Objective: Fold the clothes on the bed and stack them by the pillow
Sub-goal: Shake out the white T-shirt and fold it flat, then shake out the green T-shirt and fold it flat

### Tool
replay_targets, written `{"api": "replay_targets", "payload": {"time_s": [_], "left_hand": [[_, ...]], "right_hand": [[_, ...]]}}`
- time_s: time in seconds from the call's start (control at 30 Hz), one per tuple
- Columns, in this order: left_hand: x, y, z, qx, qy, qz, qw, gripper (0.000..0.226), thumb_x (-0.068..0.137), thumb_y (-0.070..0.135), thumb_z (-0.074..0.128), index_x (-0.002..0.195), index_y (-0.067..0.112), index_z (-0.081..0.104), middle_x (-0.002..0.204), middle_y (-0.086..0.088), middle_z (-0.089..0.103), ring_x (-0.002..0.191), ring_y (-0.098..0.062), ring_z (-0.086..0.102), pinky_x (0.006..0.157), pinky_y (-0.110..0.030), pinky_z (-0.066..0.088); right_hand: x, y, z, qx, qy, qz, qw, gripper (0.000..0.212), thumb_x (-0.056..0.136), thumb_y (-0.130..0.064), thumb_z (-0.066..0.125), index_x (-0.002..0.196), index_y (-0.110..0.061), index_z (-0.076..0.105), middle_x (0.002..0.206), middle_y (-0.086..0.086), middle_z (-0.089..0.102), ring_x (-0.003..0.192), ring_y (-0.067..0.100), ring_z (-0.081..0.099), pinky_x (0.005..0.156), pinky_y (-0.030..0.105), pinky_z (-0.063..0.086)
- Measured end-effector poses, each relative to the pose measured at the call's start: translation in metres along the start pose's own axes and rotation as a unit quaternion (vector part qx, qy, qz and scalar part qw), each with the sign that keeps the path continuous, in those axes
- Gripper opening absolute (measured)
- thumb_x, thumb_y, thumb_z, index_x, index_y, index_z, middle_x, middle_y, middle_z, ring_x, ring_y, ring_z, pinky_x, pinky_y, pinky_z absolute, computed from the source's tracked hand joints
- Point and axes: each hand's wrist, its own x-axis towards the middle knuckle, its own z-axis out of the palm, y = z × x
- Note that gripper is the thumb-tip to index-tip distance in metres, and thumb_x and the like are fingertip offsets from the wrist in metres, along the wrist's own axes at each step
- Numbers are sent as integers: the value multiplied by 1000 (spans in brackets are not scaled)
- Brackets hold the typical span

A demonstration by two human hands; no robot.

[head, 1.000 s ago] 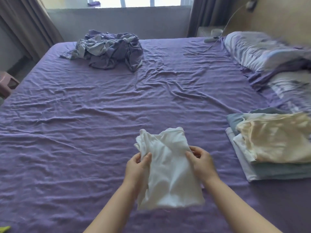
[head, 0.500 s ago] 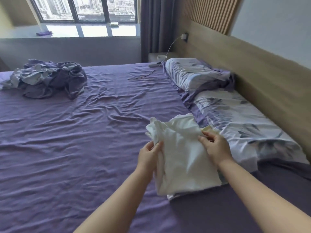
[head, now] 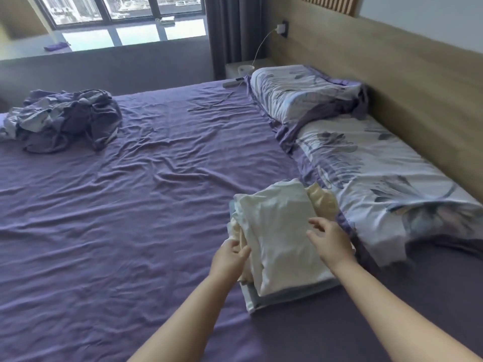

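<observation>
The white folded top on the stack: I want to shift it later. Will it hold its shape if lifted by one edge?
Probably not. The white folded top looks thin and creased, so it would likely droop and unfold. Its left edge is bunched by the left hand, suggesting floppy cloth. It seems light; support it underneath with the right hand too.

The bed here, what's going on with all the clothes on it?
A person is folding laundry. Both hands, the left hand and the right hand, rest on a folded white garment lying on top of the stack beside the near pillow. The left fingers pinch its edge; the right hand lies flat on top. A crumpled purple pile sits unfolded at the far side of the bed.
</observation>
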Motion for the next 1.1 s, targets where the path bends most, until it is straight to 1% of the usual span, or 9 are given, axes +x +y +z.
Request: {"api": "replay_targets", "payload": {"time_s": [0.07,0.13,0.2,0.27,0.37,0.53,0.7,0.8,1.1], "left_hand": [[-10,-11,-7,33,5,-6,999,37,89,30,58,120,11,59,114,-11,65,107,-29,61,92,-42,50],[-23,-20,-13,49,-7,-4,999,19,89,28,57,98,15,67,94,-10,69,90,-26,66,82,-39,51],[-38,-28,-18,60,-24,1,998,15,88,26,56,81,17,65,76,-8,66,75,-23,64,73,-40,52],[-55,-39,-26,101,-35,11,994,18,89,29,55,90,15,67,83,-9,70,80,-24,66,72,-34,51],[-80,-57,-42,202,-34,27,978,23,89,34,54,102,20,66,101,0,70,94,-18,64,76,-26,48],[-132,-104,-82,323,-31,49,945,28,92,38,49,108,21,63,114,0,65,108,-19,58,82,-28,45],[-210,-176,-147,332,-26,-21,943,30,92,40,47,112,23,62,122,-1,61,116,-20,55,90,-29,44],[-270,-219,-197,322,-2,-54,945,31,91,41,47,112,25,62,123,1,61,115,-19,55,91,-28,44],[-469,-366,-365,315,87,-91,941,33,93,42,44,115,22,59,126,-4,57,118,-24,53,95,-34,43]], "right_hand": [[-15,1,11,-32,-30,-36,998,28,86,-10,61,115,-10,63,114,9,64,109,26,57,91,28,39],[-34,-2,21,-67,-55,-76,993,28,87,-11,60,114,-11,64,113,7,64,109,26,55,92,30,38],[-56,-9,31,-80,-69,-109,988,27,85,-10,61,112,-11,65,112,7,65,107,27,56,93,33,41],[-80,-19,40,-94,-86,-133,983,27,85,-11,60,112,-13,64,113,4,64,107,26,55,94,33,41],[-119,-34,57,-152,-110,-175,967,30,87,-21,56,116,-22,61,116,-5,61,110,19,52,92,30,38],[-186,-56,89,-240,-171,-193,936,31,91,-36,45,121,-33,52,125,-15,50,119,9,44,94,25,34],[-278,-82,130,-283,-254,-215,900,35,92,-42,41,125,-35,48,129,-15,49,122,9,43,97,26,34],[-345,-111,157,-296,-296,-251,873,36,91,-46,40,126,-38,47,130,-15,48,123,8,43,98,26,33],[-568,-227,251,-305,-362,-346,810,34,90,-44,41,120,-33,52,123,-8,56,120,14,48,93,28,36]]}}
